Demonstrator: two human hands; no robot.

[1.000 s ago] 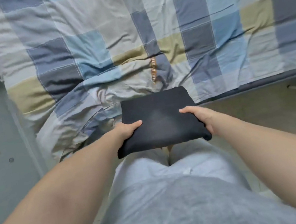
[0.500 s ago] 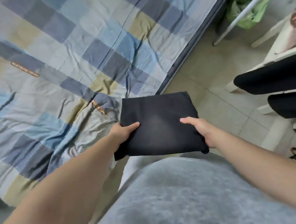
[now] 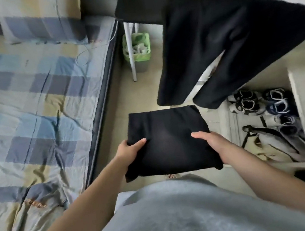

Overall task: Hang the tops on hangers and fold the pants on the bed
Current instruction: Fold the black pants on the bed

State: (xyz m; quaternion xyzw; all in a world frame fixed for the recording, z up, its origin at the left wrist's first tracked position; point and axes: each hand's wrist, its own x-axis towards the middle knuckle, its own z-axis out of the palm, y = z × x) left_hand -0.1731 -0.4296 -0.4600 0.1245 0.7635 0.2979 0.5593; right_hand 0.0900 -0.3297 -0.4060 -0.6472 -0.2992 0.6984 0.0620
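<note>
A folded black garment (image 3: 168,138), a flat rectangle, is held level in front of my body over the floor beside the bed. My left hand (image 3: 128,151) grips its near left edge, thumb on top. My right hand (image 3: 210,142) grips its near right edge, thumb on top as well. The bed (image 3: 28,114) with its blue, grey and tan checked cover lies to the left. Dark garments (image 3: 222,45) hang down at the upper right, above the floor.
A pillow (image 3: 42,19) lies at the head of the bed. A green bin (image 3: 136,48) stands on the floor by a white table leg (image 3: 130,55). Several shoes (image 3: 258,103) and a bag (image 3: 276,142) fill a low white shelf at right.
I have turned right, away from the bed, carrying the folded black garment in both hands. The bed has slid to the left and the hanging dark clothes and shoe shelf have come into view.
</note>
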